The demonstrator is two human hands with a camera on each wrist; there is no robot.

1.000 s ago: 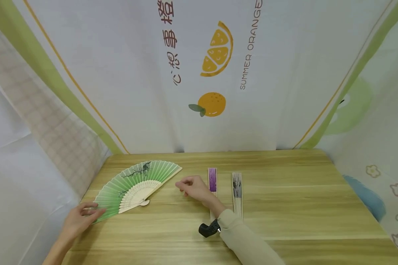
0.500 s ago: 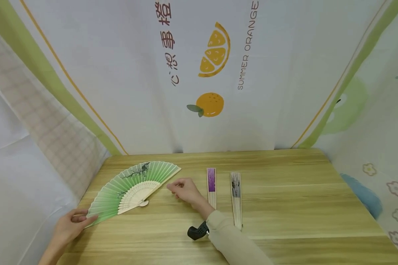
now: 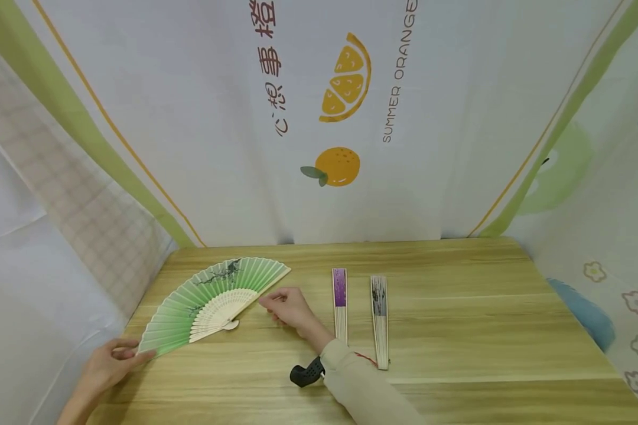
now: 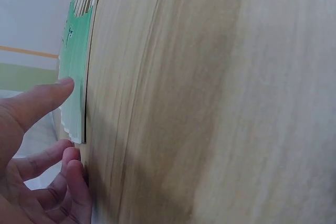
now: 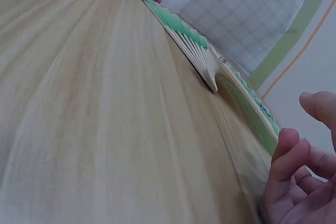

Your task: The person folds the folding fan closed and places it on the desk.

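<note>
Green fan (image 3: 212,295) lies spread open on wooden table (image 3: 457,330), far-left part. L hand (image 3: 108,366) touches its near-left edge w/ relaxed fingers, no grasp; R hand (image 3: 287,308) loosely curled, holding nothing, just beside fan's right rib.

left hand (image 3: 108,369) lies low at the near left, forearm bare, fingers loosely curled (thumb stretched forward). right hand (image 3: 287,308) reaches in from the near right in a beige sleeve, fingers loosely bent, gripping nothing.
</note>
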